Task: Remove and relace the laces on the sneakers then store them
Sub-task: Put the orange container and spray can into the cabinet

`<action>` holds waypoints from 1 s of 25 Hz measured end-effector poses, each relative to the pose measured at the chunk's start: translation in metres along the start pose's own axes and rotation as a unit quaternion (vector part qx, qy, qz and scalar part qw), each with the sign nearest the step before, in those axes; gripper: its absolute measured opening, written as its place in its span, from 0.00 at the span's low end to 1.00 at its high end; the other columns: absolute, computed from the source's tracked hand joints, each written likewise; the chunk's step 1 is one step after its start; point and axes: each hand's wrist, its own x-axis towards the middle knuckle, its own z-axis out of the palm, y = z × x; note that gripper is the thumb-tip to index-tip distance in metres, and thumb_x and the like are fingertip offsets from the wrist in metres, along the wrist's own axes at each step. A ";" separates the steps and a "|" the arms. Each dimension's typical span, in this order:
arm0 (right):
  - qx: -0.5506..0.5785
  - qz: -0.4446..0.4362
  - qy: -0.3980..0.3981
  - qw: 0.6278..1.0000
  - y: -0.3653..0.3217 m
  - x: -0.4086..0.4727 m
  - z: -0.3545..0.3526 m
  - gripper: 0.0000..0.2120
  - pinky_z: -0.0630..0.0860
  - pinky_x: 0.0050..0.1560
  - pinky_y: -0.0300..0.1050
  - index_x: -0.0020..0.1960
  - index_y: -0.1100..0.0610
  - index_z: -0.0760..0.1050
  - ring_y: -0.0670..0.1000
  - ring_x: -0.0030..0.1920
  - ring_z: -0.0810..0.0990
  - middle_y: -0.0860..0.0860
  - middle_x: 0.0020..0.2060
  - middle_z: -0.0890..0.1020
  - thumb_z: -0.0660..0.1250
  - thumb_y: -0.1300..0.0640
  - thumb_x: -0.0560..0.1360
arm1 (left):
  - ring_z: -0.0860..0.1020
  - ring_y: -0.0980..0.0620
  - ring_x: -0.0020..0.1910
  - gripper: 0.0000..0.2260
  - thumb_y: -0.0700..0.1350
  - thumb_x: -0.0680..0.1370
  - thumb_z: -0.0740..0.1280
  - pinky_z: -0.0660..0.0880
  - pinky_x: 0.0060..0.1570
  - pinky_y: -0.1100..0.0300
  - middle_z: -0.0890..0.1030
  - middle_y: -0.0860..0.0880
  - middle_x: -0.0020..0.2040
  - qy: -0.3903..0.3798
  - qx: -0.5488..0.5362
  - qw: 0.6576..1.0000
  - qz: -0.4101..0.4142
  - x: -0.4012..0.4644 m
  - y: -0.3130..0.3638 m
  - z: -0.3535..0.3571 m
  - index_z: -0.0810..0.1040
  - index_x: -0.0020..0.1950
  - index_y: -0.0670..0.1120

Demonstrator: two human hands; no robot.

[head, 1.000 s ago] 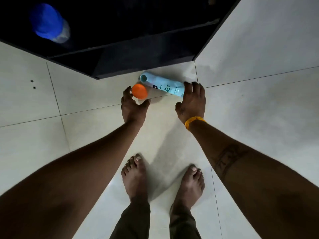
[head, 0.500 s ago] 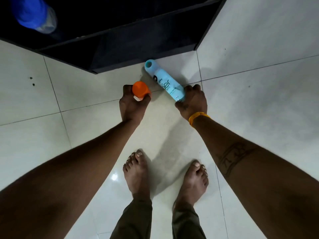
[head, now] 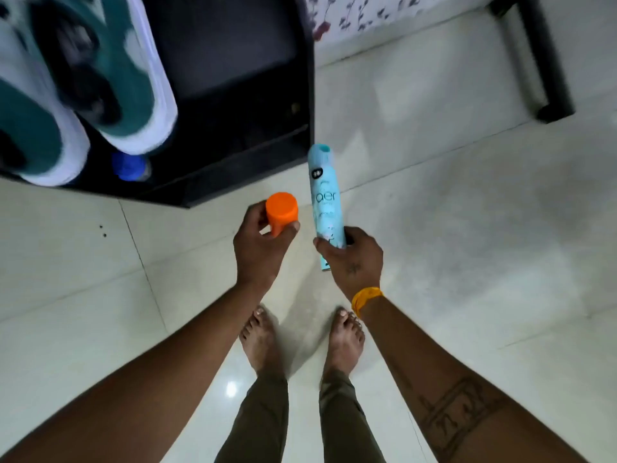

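- Both hands had risen off the tiled floor [head: 467, 212] since the earlier frames, where they were picking two things up from beside the dark cabinet; the view had also swung up enough to bring the sneakers into sight.
- At the centre of the frame, the left hand [head: 258, 243] curled its thumb and fingers round an orange cap [head: 281, 210], holding it clear of the floor.
- Just to its right, the right hand [head: 355, 253] gripped the lower part of a pale blue spray can [head: 325, 198], whose uncapped top pointed toward the upper part of the frame.
- The sneakers [head: 80, 85], teal and white, sat blurred in the upper left of the frame, on top of the black cabinet [head: 240, 95]; neither hand touched them.
- A blue-capped bottle [head: 128, 166] showed just below the sneakers, at the cabinet's lower level.
- Blur hid the laces, so whether they were out, redone or untouched could not be told.
- As a judgement, the lacing work was not under way here: both hands were taken up with the can and its cap, and any storing of the pair looked still to come.
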 end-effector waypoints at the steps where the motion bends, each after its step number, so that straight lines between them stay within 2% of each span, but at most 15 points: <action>1: 0.015 0.007 0.011 1.000 -0.016 -0.012 -0.018 0.14 0.71 0.31 0.26 0.48 0.48 0.81 0.34 0.35 0.80 0.43 0.38 0.83 0.80 0.45 0.68 | 0.80 0.63 0.56 0.21 0.45 0.72 0.80 0.73 0.49 0.76 0.83 0.61 0.56 -0.015 -0.014 1.000 0.007 -0.006 0.027 -0.001 0.80 0.63 0.52; 7: 0.106 -0.022 0.107 0.988 -0.117 -0.076 -0.146 0.14 0.76 0.34 0.29 0.49 0.46 0.81 0.41 0.38 0.82 0.40 0.39 0.83 0.81 0.47 0.68 | 0.83 0.58 0.57 0.21 0.46 0.72 0.80 0.80 0.59 0.57 0.85 0.57 0.57 -0.082 -0.067 0.993 0.055 -0.038 0.204 -0.011 0.81 0.64 0.53; 10: 0.135 -0.042 0.156 0.978 -0.165 -0.106 -0.211 0.15 0.84 0.39 0.43 0.51 0.45 0.81 0.44 0.39 0.84 0.40 0.39 0.84 0.80 0.44 0.67 | 0.83 0.54 0.57 0.22 0.49 0.71 0.81 0.82 0.59 0.50 0.86 0.55 0.56 -0.110 -0.075 0.987 0.093 -0.060 0.299 -0.021 0.81 0.64 0.53; 14: 0.147 -0.066 0.207 0.965 -0.226 -0.162 -0.292 0.16 0.83 0.42 0.43 0.52 0.45 0.80 0.42 0.41 0.83 0.35 0.39 0.80 0.79 0.42 0.69 | 0.82 0.54 0.59 0.20 0.49 0.71 0.81 0.81 0.60 0.52 0.85 0.55 0.57 -0.134 -0.084 0.975 0.153 -0.106 0.417 -0.040 0.82 0.62 0.51; 19: 0.171 -0.068 0.271 0.945 -0.276 -0.230 -0.365 0.23 0.85 0.44 0.45 0.57 0.48 0.83 0.44 0.43 0.84 0.38 0.42 0.82 0.78 0.37 0.67 | 0.81 0.56 0.59 0.24 0.61 0.69 0.77 0.79 0.61 0.48 0.85 0.57 0.57 -0.174 -0.054 0.956 0.229 -0.167 0.519 -0.064 0.81 0.62 0.53; 22: 0.179 -0.058 0.314 0.931 -0.299 -0.274 -0.407 0.24 0.85 0.43 0.45 0.56 0.48 0.84 0.43 0.42 0.84 0.40 0.43 0.84 0.78 0.36 0.66 | 0.81 0.56 0.59 0.23 0.57 0.71 0.78 0.79 0.60 0.50 0.84 0.56 0.57 -0.197 -0.052 0.942 0.265 -0.205 0.568 -0.076 0.81 0.63 0.53; 25: 0.178 -0.051 0.344 0.920 -0.308 -0.311 -0.443 0.23 0.84 0.40 0.41 0.57 0.49 0.85 0.40 0.40 0.84 0.42 0.43 0.86 0.79 0.39 0.67 | 0.81 0.55 0.57 0.22 0.58 0.70 0.78 0.79 0.57 0.53 0.84 0.56 0.55 -0.225 -0.055 0.928 0.292 -0.235 0.601 -0.077 0.81 0.60 0.53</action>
